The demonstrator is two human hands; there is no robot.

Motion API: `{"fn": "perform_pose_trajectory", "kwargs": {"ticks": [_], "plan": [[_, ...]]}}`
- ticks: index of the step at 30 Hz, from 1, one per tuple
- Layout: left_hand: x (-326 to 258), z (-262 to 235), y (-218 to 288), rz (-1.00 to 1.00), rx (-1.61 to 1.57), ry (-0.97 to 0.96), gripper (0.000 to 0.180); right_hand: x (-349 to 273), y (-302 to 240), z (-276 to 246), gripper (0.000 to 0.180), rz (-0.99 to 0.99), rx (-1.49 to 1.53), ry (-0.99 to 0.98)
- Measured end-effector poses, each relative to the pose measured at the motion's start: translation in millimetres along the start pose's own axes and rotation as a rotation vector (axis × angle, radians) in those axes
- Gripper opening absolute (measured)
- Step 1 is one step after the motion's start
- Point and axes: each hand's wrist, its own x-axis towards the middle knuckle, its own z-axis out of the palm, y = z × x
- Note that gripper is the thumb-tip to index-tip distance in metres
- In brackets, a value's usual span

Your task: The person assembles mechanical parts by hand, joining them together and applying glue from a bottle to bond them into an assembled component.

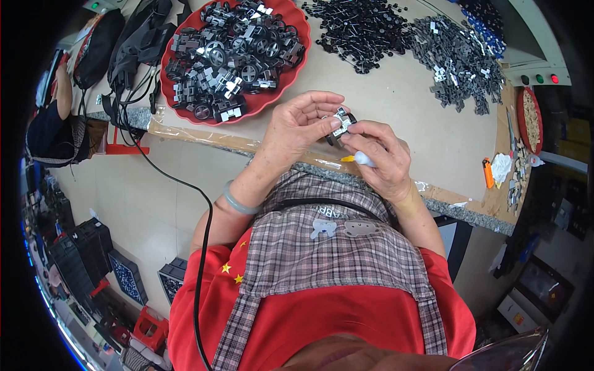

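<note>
Between both hands, over the table's near edge, is a small toy car chassis (340,125) in grey and silver with black wheels. My left hand (296,127) is closed on its left side, thumb on top. My right hand (385,153) pinches the other side with thumb and fingertips. A small white squeeze bottle (365,159) with a yellow tip also sits in my right hand, the tip pointing left. Just beyond my left hand stands a red scalloped tray (246,115) heaped with similar wheeled chassis (232,59).
Heaps of black wheel-and-axle parts (359,31) and grey plastic pieces (458,65) lie at the back. On the right are an orange cutter (488,173), a crumpled white tissue (502,169) and a red bowl (523,123). A black cable (185,183) hangs at the left, near another person (55,136).
</note>
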Motion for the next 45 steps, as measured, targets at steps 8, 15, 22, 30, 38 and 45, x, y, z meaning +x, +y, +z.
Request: {"fn": "perform_pose_trajectory", "kwargs": {"ticks": [8, 15, 22, 30, 38, 45], "plan": [[-7, -1, -3, -0.119, -0.259, -0.094, 0.033, 3, -2, -5, 0.027, -0.135, -0.071, 0.037], [-10, 4, -7, -0.149, -0.481, -0.204, 0.045, -1, -3, -1, 0.028, -0.125, -0.031, 0.114], [-10, 6, -8, -0.201, -0.666, -0.221, 0.04, -3, -4, 1, 0.027, -0.096, -0.008, 0.125], [-8, -1, -11, -0.251, -0.695, -0.21, 0.029, -3, -4, 3, 0.025, -0.126, 0.006, 0.084], [-8, -2, -9, -0.226, -0.709, -0.145, 0.029, 25, 9, -17, 0.024, 0.208, 0.233, 0.049], [-6, -3, -12, -0.208, -0.69, -0.153, 0.028, 53, 81, -18, 0.02, 0.336, -0.187, 0.028]]}}
